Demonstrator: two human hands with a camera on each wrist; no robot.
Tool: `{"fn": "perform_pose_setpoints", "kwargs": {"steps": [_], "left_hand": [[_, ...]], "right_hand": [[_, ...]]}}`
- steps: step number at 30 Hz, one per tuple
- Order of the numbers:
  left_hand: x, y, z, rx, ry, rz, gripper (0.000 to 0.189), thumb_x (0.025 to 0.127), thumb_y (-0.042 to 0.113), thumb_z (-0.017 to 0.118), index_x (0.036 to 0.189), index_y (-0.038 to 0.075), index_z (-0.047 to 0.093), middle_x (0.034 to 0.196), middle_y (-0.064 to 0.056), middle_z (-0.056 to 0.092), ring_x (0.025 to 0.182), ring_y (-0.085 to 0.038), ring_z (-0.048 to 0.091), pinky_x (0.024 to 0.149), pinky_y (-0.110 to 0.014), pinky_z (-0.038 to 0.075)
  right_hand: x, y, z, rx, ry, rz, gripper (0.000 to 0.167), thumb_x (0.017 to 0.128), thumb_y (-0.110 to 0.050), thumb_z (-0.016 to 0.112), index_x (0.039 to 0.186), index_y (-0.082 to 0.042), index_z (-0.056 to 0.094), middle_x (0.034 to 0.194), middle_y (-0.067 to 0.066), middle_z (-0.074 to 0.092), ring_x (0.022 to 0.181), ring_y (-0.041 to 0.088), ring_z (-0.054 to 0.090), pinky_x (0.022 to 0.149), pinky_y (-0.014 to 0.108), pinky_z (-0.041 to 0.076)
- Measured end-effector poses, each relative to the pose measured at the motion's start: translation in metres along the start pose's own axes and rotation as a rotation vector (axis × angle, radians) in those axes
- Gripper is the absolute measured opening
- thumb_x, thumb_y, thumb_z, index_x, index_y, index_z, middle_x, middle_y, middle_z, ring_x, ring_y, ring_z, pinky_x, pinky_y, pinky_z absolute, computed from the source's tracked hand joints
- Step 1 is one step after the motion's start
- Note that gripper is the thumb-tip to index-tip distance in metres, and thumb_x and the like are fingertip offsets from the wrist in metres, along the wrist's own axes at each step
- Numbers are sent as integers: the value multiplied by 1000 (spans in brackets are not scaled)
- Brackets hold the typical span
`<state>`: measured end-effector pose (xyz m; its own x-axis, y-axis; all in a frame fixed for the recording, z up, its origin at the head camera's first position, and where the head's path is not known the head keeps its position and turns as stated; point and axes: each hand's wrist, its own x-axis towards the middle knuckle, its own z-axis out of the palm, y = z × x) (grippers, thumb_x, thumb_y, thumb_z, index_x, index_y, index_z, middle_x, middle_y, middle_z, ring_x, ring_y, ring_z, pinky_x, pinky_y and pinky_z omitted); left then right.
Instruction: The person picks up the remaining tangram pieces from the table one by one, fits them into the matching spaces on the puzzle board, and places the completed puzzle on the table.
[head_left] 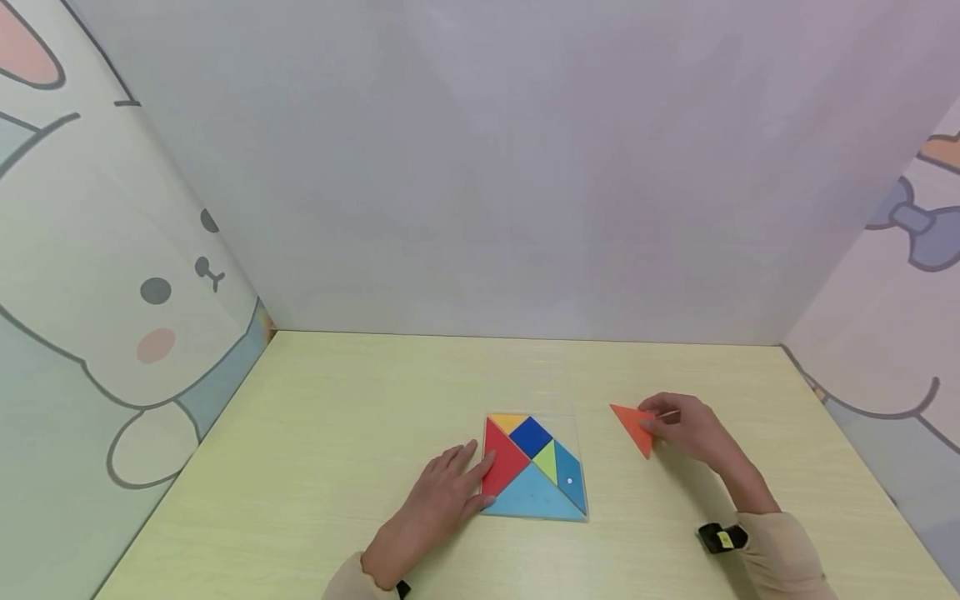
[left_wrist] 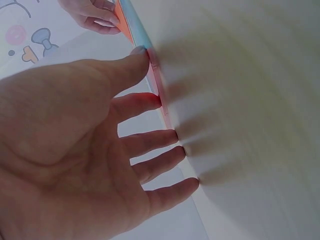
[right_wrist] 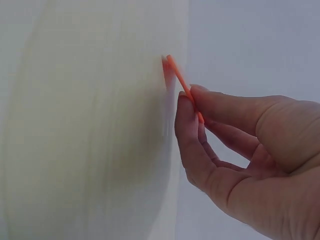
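A clear tangram tray [head_left: 534, 518] lies on the table, holding red, light blue, dark blue, yellow, green and blue pieces. My left hand [head_left: 442, 490] rests at its left side, fingers spread and fairly straight. Its thumb and index finger touch the edge by the red triangle [head_left: 502, 458] and the large light blue triangle [head_left: 534, 493]. To the right of the tray, my right hand [head_left: 686, 427] pinches an orange triangle [head_left: 634, 423] between thumb and fingers. The right wrist view shows this orange triangle [right_wrist: 181, 82] edge-on, held near the table.
The pale wooden table [head_left: 360, 400] ends at a plain white back wall [head_left: 480, 183]. Side panels with cartoon figures stand at left [head_left: 97, 250] and right [head_left: 892, 333]. A small black device [head_left: 722, 538] sits at the right wrist.
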<state>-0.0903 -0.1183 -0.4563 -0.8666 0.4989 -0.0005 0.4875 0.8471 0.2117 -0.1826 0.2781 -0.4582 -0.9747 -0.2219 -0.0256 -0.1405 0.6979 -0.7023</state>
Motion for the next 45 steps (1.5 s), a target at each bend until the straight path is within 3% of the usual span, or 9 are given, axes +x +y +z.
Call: {"fn": "perform_pose_setpoints", "kwargs": {"steps": [13, 35, 45], "left_hand": [[0, 0, 1, -2, 1, 1, 60, 98, 36, 70, 151, 12, 53, 151, -17, 50, 134, -35, 50, 106, -52, 47], [1, -1, 3, -2, -16, -18, 61, 98, 38, 69, 151, 14, 53, 152, -16, 50, 135, -35, 49, 107, -53, 46], [1, -1, 4, 6, -25, -27, 63, 97, 39, 70, 153, 15, 51, 153, -16, 49, 137, -35, 47, 107, -53, 46]], "right_hand": [[0, 1, 0, 106, -9, -46, 25, 96, -11, 73, 117, 2, 72, 113, 17, 72, 101, 34, 71, 72, 27, 56], [10, -20, 10, 198, -80, -129, 23, 95, -3, 71, 117, 4, 72, 108, 15, 72, 94, 28, 72, 76, 27, 58], [17, -27, 18, 183, -102, -158, 21, 96, -6, 71, 116, 1, 73, 107, 12, 73, 92, 24, 71, 77, 26, 57]]}}
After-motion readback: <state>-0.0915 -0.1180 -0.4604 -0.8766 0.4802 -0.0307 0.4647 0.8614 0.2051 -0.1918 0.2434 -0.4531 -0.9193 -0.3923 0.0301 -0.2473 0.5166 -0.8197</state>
